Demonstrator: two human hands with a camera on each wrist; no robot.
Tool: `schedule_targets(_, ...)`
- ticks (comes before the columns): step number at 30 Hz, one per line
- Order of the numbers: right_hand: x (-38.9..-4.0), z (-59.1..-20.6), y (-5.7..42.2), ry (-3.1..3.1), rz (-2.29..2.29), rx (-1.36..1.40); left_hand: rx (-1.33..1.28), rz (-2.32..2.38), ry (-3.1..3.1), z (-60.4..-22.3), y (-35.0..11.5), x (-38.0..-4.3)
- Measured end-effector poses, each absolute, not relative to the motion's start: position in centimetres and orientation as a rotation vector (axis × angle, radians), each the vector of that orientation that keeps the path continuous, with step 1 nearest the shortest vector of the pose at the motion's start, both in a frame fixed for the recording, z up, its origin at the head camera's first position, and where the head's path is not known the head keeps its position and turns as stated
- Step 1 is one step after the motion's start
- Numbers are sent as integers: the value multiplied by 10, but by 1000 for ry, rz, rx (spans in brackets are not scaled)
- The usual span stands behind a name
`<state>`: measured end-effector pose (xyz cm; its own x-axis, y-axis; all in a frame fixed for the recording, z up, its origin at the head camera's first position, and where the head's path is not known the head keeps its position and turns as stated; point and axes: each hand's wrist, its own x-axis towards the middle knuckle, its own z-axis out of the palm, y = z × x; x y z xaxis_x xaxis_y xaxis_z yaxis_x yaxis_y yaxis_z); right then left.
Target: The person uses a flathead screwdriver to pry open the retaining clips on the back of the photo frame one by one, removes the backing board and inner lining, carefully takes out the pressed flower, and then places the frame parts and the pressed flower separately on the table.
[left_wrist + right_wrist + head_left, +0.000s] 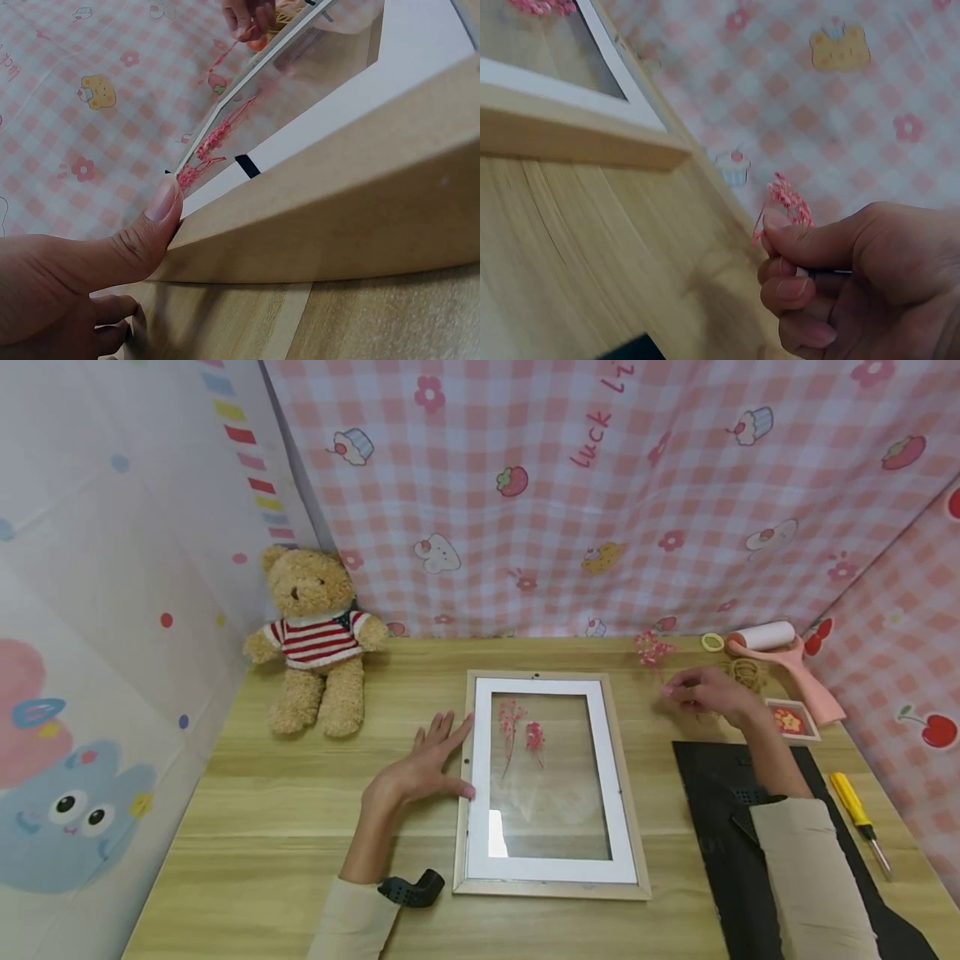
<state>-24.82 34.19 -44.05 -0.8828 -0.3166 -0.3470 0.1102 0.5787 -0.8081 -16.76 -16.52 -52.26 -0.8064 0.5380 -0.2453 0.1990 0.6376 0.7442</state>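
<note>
A wooden picture frame [630,827] with a white mat [540,870] and a clear pane lies flat on the table. Two sprigs of pink dried flowers [510,720] rest on the pane in its upper left part. My left hand [420,768] touches the frame's left side, thumb and fingers spread; in the left wrist view the thumb lies at the frame's edge. To the right of the frame, my right hand [701,689] pinches another pink dried flower sprig [789,201] between thumb and fingers, its blossoms standing up above the fingertips.
A teddy bear [315,635] sits at the back left. At the back right lie a lint roller [802,672], twine [745,675], a yellow ring [712,642] and a small box [791,720]. A black board [720,843] and a yellow screwdriver [851,797] are at the right.
</note>
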Motion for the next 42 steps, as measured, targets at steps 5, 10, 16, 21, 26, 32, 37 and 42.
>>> schedule_targets(5, -260, -452, 358, 2325, -1280, -157, 578, 1016, 2408, -523, -166, -167)
schedule_targets(10, -270, -452, 365, 2285, -1271, -107, 581, 1025, 2407, -518, -165, -166)
schedule_targets(16, -280, -451, 370, 2328, -1206, -59, 567, 1029, 2398, -511, -164, -163)
schedule_targets(21, -287, -453, 373, 2363, -1106, -76, 559, 1025, 2392, -510, -164, -162)
schedule_targets(26, -294, -452, 374, 2364, -1039, -87, 555, 1006, 2403, -514, -165, -163)
schedule_targets(32, -298, -450, 375, 2379, -969, -76, 576, 1033, 2398, -514, -166, -163)
schedule_targets(37, -297, -448, 374, 2392, -956, -95, 568, 1041, 2390, -511, -166, -161)
schedule_targets(42, -294, -446, 376, 2438, -924, -115, 565, 1030, 2399, -517, -165, -164)
